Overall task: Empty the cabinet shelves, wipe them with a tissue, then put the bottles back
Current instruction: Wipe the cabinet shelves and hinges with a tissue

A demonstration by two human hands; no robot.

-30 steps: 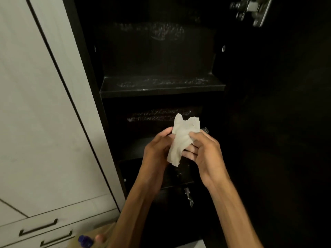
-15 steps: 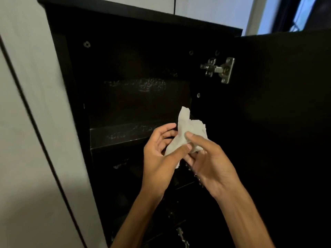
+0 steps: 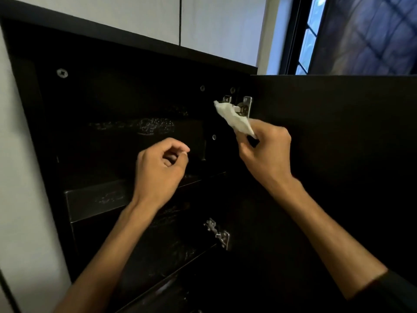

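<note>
Upper centre, the space above the shelf (image 3: 97,199) lies open; the door (image 3: 338,154) and 2 hinges (image 3: 244,107) crowd the right.

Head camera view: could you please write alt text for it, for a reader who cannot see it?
A right hand holds a crumpled tissue up by the top hinge of an open, dark cabinet. The left hand, loosely curled, holds nothing before a shelf.

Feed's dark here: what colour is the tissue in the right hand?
White: the crumpled paper tissue, clearest in the head view.
</note>
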